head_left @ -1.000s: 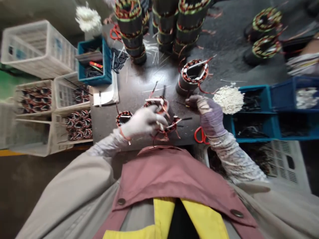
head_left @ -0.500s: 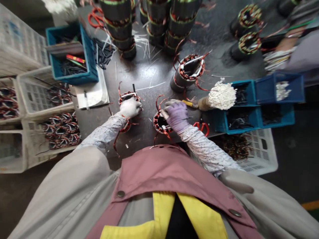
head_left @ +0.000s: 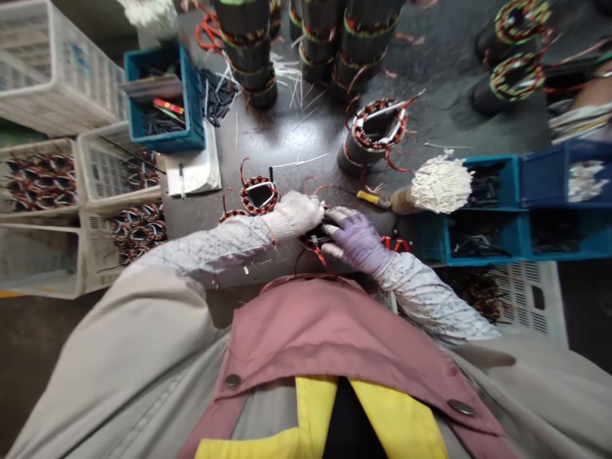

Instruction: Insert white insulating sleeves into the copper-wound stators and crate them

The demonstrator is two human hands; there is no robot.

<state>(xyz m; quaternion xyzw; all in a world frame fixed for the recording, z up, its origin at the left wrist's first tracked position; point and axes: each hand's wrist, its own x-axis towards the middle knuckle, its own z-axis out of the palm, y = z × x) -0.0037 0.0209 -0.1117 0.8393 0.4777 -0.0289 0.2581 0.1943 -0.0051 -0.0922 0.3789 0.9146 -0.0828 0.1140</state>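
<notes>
In front of me stands a motor stator [head_left: 313, 241] with red and black windings, largely hidden under both hands. My left hand [head_left: 300, 213], in a white glove, is closed over its upper left rim; whatever its fingers pinch is hidden. My right hand [head_left: 357, 239], in a purple glove with pale fingertips, grips the stator's right side, its fingers somewhat apart. Left of them sits a second stator [head_left: 259, 194] with a white tie across its opening and a short black sleeve piece upright at its rim. Another stator [head_left: 234, 215] is partly covered by my left forearm.
A larger stator [head_left: 377, 131] stands behind, near yellow-handled cutters [head_left: 368, 197] and a bundle of white sticks [head_left: 440, 183]. Blue bins [head_left: 485, 260] are at right, red-handled scissors [head_left: 396, 243] before them. Stacked stators [head_left: 248, 51] stand behind; crates [head_left: 88, 204] are left. A co-worker's arm shows at far right.
My left hand has moved right from the second stator to the one at my right hand. My right hand has shifted slightly right, its fingers spreading. The whole view has also shifted.
</notes>
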